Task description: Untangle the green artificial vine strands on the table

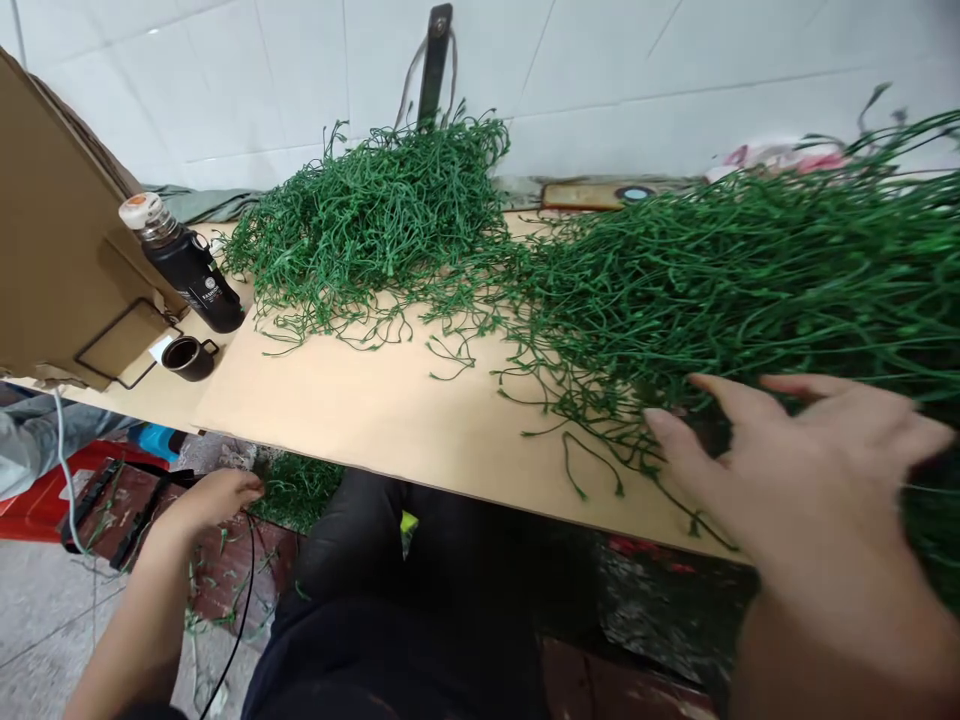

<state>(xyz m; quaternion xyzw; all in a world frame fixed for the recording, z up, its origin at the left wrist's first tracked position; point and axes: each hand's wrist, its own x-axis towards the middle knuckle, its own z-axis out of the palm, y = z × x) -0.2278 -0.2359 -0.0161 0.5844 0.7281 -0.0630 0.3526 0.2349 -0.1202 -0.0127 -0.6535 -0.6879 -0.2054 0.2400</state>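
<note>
The right hand is spread wide, fingers apart and palm down, at the near right edge of the pale wooden tabletop. Its fingertips touch the front fringe of the large heap of thin green plastic stems that covers the right end of the tabletop. It grips nothing; the stems lie loose under and ahead of the fingers.

The left hand hangs below the near left edge of the tabletop, curled loosely, fingers bent inward beside a small clump of fallen green stems lying under the table's edge. Whether it actually pinches any stem, I cannot tell. A thin black cable runs down past the wrist.

A second, rounder mound of tangled green stems sits toward the far edge, near the middle, against the white tiled wall. Stray strands trail between the two heaps.

At the left end stand a black insulated bottle with a white cap and, just beside it, a small black cup. Sheets of brown cardboard lean at the left corner.
</note>
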